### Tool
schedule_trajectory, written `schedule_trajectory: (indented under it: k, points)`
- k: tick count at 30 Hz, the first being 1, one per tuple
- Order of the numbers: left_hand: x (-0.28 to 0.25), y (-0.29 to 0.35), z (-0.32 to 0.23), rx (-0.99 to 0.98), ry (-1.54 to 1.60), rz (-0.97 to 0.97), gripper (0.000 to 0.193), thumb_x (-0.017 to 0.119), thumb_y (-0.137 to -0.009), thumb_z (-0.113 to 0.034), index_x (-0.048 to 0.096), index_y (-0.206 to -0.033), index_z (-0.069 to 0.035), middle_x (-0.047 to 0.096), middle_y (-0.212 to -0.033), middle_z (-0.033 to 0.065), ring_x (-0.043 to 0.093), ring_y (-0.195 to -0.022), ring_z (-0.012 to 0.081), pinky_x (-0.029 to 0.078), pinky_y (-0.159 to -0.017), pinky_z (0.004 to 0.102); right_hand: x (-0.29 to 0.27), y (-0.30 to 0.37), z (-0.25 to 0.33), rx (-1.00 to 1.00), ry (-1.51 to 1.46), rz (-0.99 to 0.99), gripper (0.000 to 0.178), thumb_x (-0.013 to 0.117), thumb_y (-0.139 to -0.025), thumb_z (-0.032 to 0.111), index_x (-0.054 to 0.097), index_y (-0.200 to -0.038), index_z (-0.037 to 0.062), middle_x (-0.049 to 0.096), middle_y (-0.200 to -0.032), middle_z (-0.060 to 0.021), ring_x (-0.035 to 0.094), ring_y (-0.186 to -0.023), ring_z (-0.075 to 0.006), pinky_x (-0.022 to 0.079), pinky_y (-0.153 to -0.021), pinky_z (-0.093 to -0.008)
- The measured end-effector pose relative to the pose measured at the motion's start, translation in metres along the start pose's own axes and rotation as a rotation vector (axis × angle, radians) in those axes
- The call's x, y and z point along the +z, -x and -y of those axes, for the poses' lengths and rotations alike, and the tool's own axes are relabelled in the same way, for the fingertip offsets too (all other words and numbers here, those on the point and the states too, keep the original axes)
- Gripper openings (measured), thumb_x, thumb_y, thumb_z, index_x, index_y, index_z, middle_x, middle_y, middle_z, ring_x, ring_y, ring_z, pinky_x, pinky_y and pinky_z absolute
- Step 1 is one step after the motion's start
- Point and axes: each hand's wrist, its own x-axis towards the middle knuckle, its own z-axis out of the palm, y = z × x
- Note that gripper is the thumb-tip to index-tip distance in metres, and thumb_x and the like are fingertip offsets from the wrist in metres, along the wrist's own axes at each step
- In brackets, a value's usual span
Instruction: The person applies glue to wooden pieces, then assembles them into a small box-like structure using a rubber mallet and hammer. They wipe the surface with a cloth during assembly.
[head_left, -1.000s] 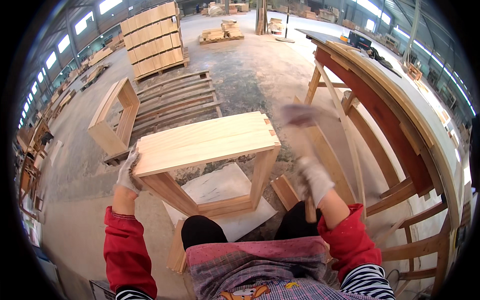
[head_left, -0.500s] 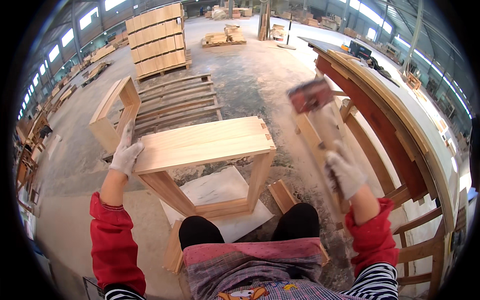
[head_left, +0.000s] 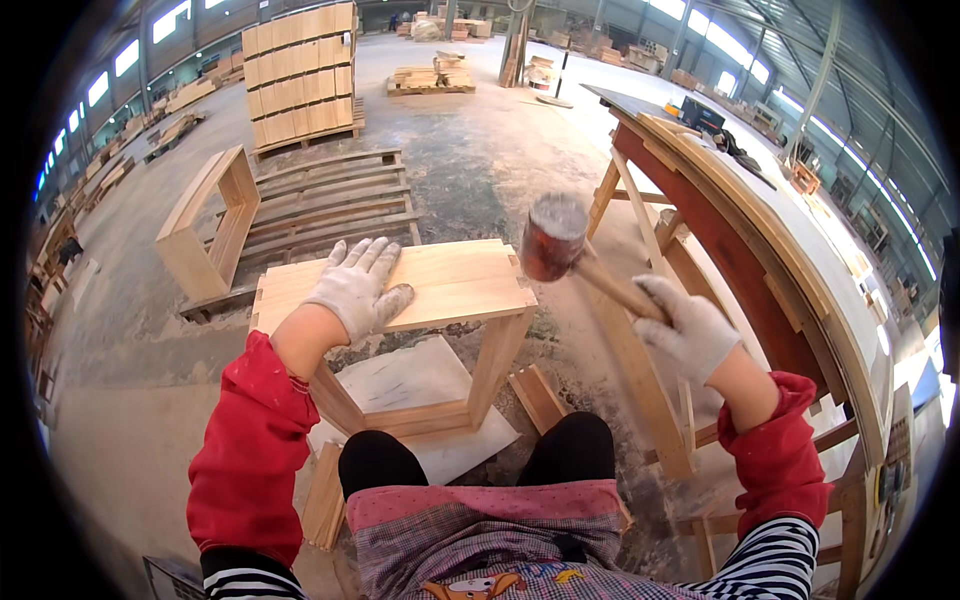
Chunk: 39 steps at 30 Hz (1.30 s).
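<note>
A pale wooden frame (head_left: 455,285) stands on edge before my knees, its corners joined with interlocking cuts. My left hand (head_left: 358,288), in a whitish glove, lies flat on its top board with the fingers spread. My right hand (head_left: 690,328), gloved too, is wrapped round the wooden handle of a mallet (head_left: 556,236). The mallet's dark reddish head, with a worn grey face, hangs in the air just right of the frame's right corner, apart from it. Under the frame a white sheet (head_left: 440,365) lies on the floor.
A second wooden frame (head_left: 185,245) rests at the left, by a slatted pallet (head_left: 335,195). Behind stands a tall stack of boards (head_left: 300,75). A long workbench (head_left: 740,190) runs along my right. Loose wooden pieces (head_left: 538,398) lie near my feet.
My left hand has moved from the frame's left end onto the middle of its top board. The mallet has come down and left, closer to the frame's right corner.
</note>
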Motion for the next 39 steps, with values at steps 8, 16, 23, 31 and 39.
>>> schedule_trajectory:
  k: [8,16,23,31,39]
  points:
    - [0.004,-0.001,0.002,-0.008,0.004,-0.015,0.074,0.035,-0.097,-0.055,0.037,-0.147,-0.001,0.035,-0.153,0.02,0.028,-0.144,0.0334,0.013,-0.12,0.0453,0.025,-0.012,0.016,-0.057,-0.312,-0.36,0.042,0.056,-0.094,0.017,0.047,-0.131,0.002,0.061,-0.085,-0.0192,0.064,-0.079,-0.0286,0.048,-0.075,-0.0382]
    - [0.0,0.004,0.004,-0.012,0.034,0.018,0.069,0.039,-0.098,-0.051,0.037,-0.147,-0.002,0.035,-0.152,0.0214,0.03,-0.143,0.0355,0.017,-0.119,0.0463,0.005,-0.035,-0.009,-0.046,-0.1,-0.115,0.047,0.059,-0.093,0.028,0.047,-0.132,0.0039,0.066,-0.096,-0.0216,0.066,-0.09,-0.0363,0.05,-0.083,-0.0387]
    - [0.005,0.0,0.006,0.024,0.008,-0.027,0.069,0.041,-0.097,-0.051,0.039,-0.145,-0.002,0.038,-0.15,0.0221,0.033,-0.141,0.0363,0.02,-0.118,0.0463,0.055,-0.045,-0.005,-0.07,-0.076,-0.252,0.046,0.058,-0.093,0.028,0.048,-0.13,0.0032,0.066,-0.095,-0.0216,0.066,-0.088,-0.0373,0.051,-0.08,-0.0417]
    - [0.01,0.003,0.008,0.032,-0.029,-0.074,0.068,0.041,-0.097,-0.05,0.041,-0.144,-0.001,0.039,-0.149,0.0222,0.034,-0.141,0.0366,0.021,-0.118,0.0464,0.01,-0.037,0.011,0.11,-0.416,-0.201,0.041,0.057,-0.094,0.026,0.05,-0.128,0.004,0.062,-0.086,-0.0201,0.062,-0.079,-0.0345,0.049,-0.076,-0.0397]
    - [0.011,-0.005,0.006,0.025,0.021,-0.057,0.069,0.039,-0.098,-0.052,0.04,-0.145,-0.002,0.038,-0.15,0.0211,0.033,-0.141,0.0357,0.02,-0.118,0.0447,0.037,-0.046,-0.025,0.001,0.001,-0.056,0.046,0.056,-0.094,0.025,0.047,-0.134,0.0039,0.065,-0.097,-0.0229,0.064,-0.095,-0.0369,0.048,-0.086,-0.0386]
